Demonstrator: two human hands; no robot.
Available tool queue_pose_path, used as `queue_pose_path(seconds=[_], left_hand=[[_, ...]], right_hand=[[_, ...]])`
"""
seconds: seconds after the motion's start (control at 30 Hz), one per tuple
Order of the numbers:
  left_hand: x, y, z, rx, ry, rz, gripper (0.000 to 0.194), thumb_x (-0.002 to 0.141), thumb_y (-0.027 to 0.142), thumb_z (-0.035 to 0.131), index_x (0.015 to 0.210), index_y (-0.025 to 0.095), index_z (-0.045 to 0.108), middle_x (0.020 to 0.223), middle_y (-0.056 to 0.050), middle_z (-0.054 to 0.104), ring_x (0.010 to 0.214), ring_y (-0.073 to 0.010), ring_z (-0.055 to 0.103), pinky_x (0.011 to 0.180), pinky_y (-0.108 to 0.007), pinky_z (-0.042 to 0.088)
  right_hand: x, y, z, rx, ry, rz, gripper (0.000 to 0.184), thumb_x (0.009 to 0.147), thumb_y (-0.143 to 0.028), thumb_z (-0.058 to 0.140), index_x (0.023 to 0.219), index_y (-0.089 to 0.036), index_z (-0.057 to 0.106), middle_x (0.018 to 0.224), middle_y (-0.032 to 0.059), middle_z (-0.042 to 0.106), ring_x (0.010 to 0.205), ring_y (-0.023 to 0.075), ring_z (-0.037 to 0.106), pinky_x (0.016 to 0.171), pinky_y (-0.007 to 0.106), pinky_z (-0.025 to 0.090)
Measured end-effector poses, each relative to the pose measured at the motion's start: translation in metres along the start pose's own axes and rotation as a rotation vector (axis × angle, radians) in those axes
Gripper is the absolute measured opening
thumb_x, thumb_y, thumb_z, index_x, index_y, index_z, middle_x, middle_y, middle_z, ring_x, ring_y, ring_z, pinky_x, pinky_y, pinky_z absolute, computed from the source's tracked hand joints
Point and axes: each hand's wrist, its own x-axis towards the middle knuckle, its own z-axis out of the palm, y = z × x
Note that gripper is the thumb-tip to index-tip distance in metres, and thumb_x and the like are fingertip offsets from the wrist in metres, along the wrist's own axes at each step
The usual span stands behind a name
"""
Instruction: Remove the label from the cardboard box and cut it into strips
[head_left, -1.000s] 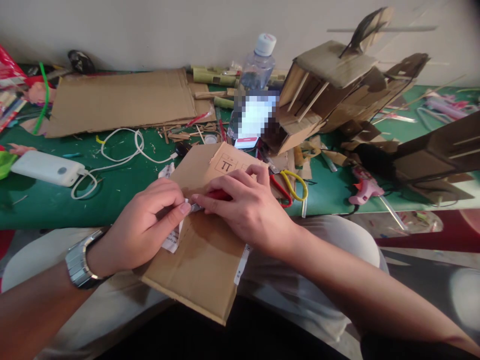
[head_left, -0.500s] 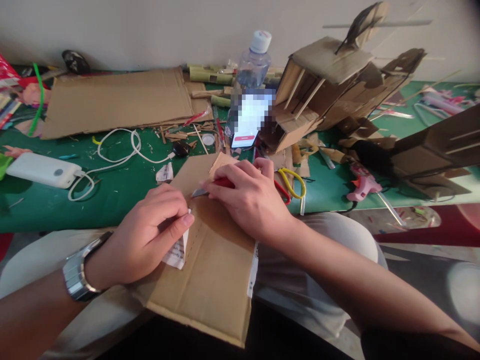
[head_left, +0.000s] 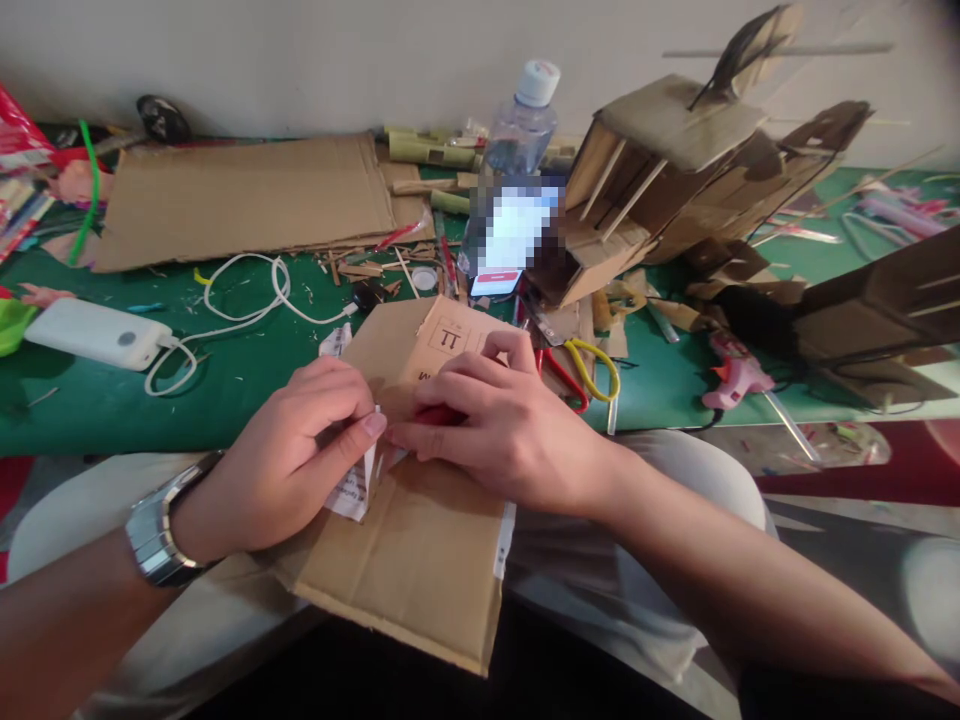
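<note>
A folded piece of brown cardboard (head_left: 420, 560) rests across my lap and against the table edge, with printed marks on its far flap. My left hand (head_left: 304, 460) is closed in a pinch on a white printed paper label (head_left: 351, 496), which is partly lifted from the cardboard. In my right hand (head_left: 510, 430) is a red-handled knife (head_left: 438, 415), gripped low over the cardboard. Its blade points down beside the label and is mostly hidden by my fingers. Another torn bit of label (head_left: 334, 341) lies beyond my left hand.
On the green table (head_left: 247, 410) are a white power bank (head_left: 97, 334) with its cable, a phone (head_left: 514, 240) leaning by a bottle (head_left: 521, 135), and scissors (head_left: 592, 370). Cardboard models (head_left: 675, 130) stand to the right, near a pink glue gun (head_left: 735, 375). A flat cardboard sheet (head_left: 247, 200) lies behind.
My right hand with the knife first drew back from the label, exposing the blade, then came back beside it and tipped the blade downward. My left hand keeps its pinch on the label.
</note>
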Motion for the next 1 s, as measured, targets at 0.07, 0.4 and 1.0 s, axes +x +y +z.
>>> queue_pose_path(seconds=[0.07, 0.4, 1.0], left_hand=[[0.0, 0.0, 0.001, 0.005, -0.007, 0.017, 0.031, 0.105, 0.022, 0.05, 0.075, 0.022, 0.054, 0.078, -0.002, 0.057, 0.084, -0.0215, 0.052, 0.08, -0.038, 0.041], [-0.002, 0.001, 0.001, 0.016, 0.021, 0.056, 0.03, 0.105, 0.018, 0.052, 0.075, 0.022, 0.05, 0.078, -0.002, 0.056, 0.085, -0.0205, 0.052, 0.078, -0.037, 0.042], [-0.004, 0.002, 0.0, -0.023, 0.045, 0.0, 0.031, 0.105, 0.017, 0.05, 0.074, 0.022, 0.052, 0.077, -0.001, 0.054, 0.083, -0.0202, 0.051, 0.078, -0.038, 0.041]], right_hand=[[0.001, -0.002, 0.001, 0.013, -0.01, -0.012, 0.027, 0.11, -0.025, 0.055, 0.123, -0.03, 0.077, 0.117, 0.0043, 0.075, 0.101, 0.0201, 0.059, 0.091, 0.042, 0.027], [0.001, -0.006, 0.006, -0.086, 0.05, 0.069, 0.026, 0.11, -0.025, 0.056, 0.126, -0.03, 0.076, 0.117, 0.0048, 0.075, 0.1, 0.0207, 0.058, 0.091, 0.043, 0.026], [0.001, 0.001, 0.012, -0.141, 0.142, 0.169, 0.029, 0.11, -0.021, 0.052, 0.125, -0.028, 0.076, 0.112, 0.005, 0.074, 0.102, 0.0224, 0.057, 0.093, 0.045, 0.027]])
